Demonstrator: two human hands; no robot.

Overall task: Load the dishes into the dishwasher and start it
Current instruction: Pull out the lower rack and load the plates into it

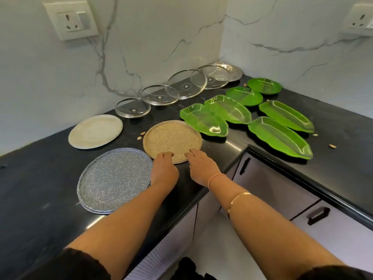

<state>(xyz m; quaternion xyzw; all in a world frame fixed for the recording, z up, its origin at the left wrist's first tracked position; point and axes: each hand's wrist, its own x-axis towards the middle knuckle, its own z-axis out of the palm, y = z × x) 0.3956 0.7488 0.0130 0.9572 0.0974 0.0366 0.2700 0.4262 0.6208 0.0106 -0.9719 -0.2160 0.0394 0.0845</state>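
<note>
Reaching forward together, the left hand (pixel 164 165) and the right hand (pixel 199 165) both meet the near rim of the tan plate (pixel 171 137). This plate lies flat on the dark table (pixel 36 178), close to its front edge. The flat position probably explains the two hands: a thin plate lying flat gives little to hold, so its edge must first be lifted or slid toward the table edge.

The left grip has bent fingers on the rim, but the thumb is hidden, so I cannot tell if it pinches the plate. The right grip looks spread, with rather straight fingers resting on the rim.

Other dishes are laid out one by one, perhaps so that each can be taken alone:
- a grey plate (pixel 113 178) just beside the left wrist
- a pale plate (pixel 94 131) further back
- a row of glass lids (pixel 159 94) along the wall, some overlapping
- green leaf-shaped dishes (pixel 279 136) and round green dishes (pixel 264 85) on the right part of the table

Nothing seems loaded yet. The dishwasher is not in view; only drawers (pixel 272 178) show under the table.
</note>
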